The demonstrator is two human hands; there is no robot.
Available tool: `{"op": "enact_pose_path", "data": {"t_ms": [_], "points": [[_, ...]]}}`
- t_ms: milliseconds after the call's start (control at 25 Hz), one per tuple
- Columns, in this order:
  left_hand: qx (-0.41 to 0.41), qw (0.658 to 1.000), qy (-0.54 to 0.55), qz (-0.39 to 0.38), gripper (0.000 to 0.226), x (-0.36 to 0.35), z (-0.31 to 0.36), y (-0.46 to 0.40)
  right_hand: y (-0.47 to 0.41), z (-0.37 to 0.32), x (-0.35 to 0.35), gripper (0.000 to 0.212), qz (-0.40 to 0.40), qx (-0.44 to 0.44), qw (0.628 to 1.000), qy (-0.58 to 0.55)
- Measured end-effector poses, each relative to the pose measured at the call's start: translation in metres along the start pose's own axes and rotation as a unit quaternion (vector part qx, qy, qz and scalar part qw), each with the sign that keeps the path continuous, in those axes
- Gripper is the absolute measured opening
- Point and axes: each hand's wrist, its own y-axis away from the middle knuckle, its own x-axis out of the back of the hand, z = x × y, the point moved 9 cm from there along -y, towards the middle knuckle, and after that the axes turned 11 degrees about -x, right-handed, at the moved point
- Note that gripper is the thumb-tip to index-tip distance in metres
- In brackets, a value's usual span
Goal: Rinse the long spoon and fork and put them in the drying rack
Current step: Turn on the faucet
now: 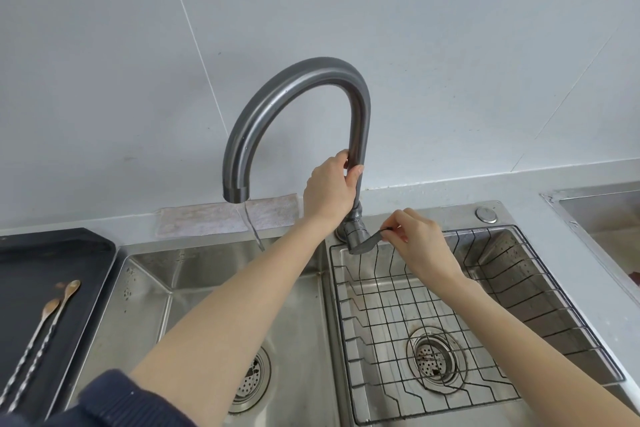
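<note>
Two long twisted-handle utensils lie side by side on the black tray [20, 253] at the left: one with a spoon bowl [71, 288], the other [50, 307] also showing a rounded head. My left hand [329, 189] wraps the upright pipe of the tall arched faucet [294, 104]. My right hand [417, 239] pinches the tip of the faucet's lever handle [369, 243] at its base. A thin stream of water [252, 229] runs from the spout into the left sink basin [214, 291]. The wire drying rack [460, 322] sits in the right basin, with nothing in it.
A white cloth strip [225, 218] lies on the ledge behind the left basin. Each basin has a round drain strainer. A second steel basin [602, 218] shows at the far right. A tiled wall stands behind.
</note>
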Motion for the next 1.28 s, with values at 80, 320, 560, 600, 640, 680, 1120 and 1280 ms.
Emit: {"op": "enact_pose_path", "data": {"t_ms": [80,320,560,600,640,680,1120,1280], "points": [[0.001,1.0,0.0,0.003,0.03,0.0,0.0,0.0,0.0,0.0,-0.001,0.009,-0.001,0.003,1.0,0.004],[0.013,1.0,0.016,0.011,0.03,0.001,0.001,0.002,0.001,-0.001,0.0,0.008,0.008,0.012,1.0,0.014],[0.046,0.999,0.02,-0.008,0.038,0.004,0.004,0.018,0.009,-0.004,0.0,0.02,0.004,0.004,0.998,0.068],[0.046,0.999,0.004,-0.024,0.041,0.003,0.005,0.025,0.012,-0.006,0.001,0.024,0.005,0.009,0.996,0.084],[0.045,0.998,-0.02,-0.044,0.042,0.002,0.006,0.033,0.015,-0.009,0.0,0.027,0.004,0.016,0.996,0.091],[0.042,0.996,-0.048,-0.068,0.042,0.001,0.007,0.042,0.019,-0.013,-0.001,0.03,0.0,0.023,0.996,0.09],[0.029,0.966,-0.159,-0.204,0.047,0.006,-0.01,0.149,0.084,-0.038,-0.027,0.043,-0.048,0.059,0.986,0.151],[0.034,0.949,-0.205,-0.237,0.056,0.022,-0.031,0.185,0.119,-0.045,-0.055,0.057,-0.123,0.035,0.972,0.199]]}}
